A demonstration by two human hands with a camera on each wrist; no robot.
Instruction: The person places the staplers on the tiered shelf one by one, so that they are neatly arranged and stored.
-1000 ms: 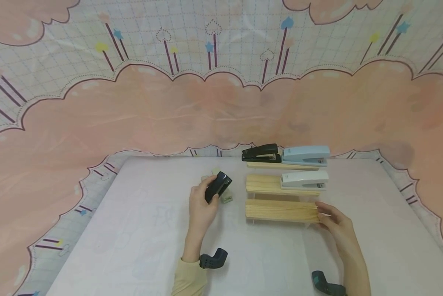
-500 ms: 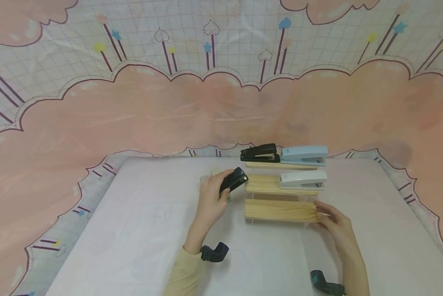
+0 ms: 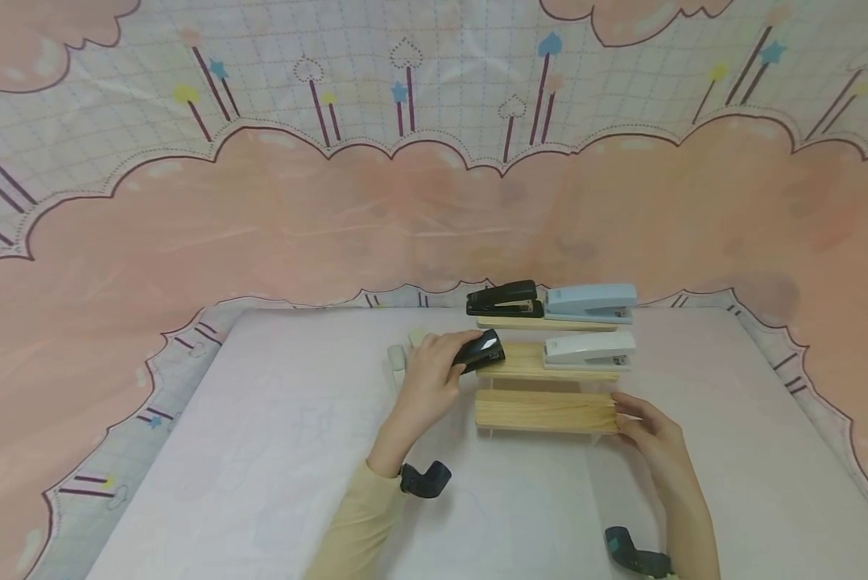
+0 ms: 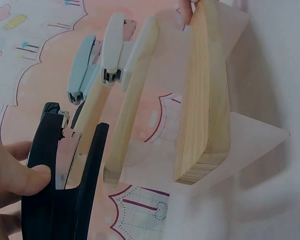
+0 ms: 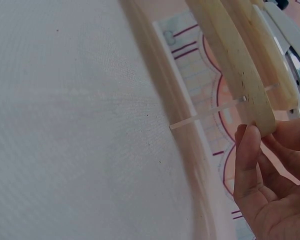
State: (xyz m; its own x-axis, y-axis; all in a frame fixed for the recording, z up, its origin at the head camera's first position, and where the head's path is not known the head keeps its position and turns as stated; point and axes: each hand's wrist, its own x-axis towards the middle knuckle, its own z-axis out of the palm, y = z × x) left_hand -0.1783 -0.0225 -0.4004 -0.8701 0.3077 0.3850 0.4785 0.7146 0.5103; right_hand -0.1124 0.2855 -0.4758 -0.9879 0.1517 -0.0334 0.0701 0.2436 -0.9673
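Observation:
My left hand (image 3: 425,377) grips a black stapler (image 3: 481,351) by its upper arm, fingers on one side and thumb on the other. In the head view the stapler overlaps the left end of the middle wooden shelf (image 3: 517,361). The left wrist view shows this stapler (image 4: 45,175) upright in the hand, beside the shelf ends. My right hand (image 3: 655,439) pinches the right end of the lowest wooden shelf (image 3: 543,411) between thumb and fingers; the right wrist view shows the thumb under the board's (image 5: 245,75) edge. A white stapler (image 3: 589,351) sits on the middle shelf's right half.
On the top shelf (image 3: 546,325) stand another black stapler (image 3: 505,299) and a light blue stapler (image 3: 590,303). Pale green and whitish small items (image 3: 397,358) lie behind the left hand, mostly hidden. A patterned cloth (image 3: 332,217) hangs behind the white table (image 3: 274,451).
My left hand has carried the black stapler rightward, from over the small pale items to the middle shelf's left end. The right hand stays at the lowest shelf's end.

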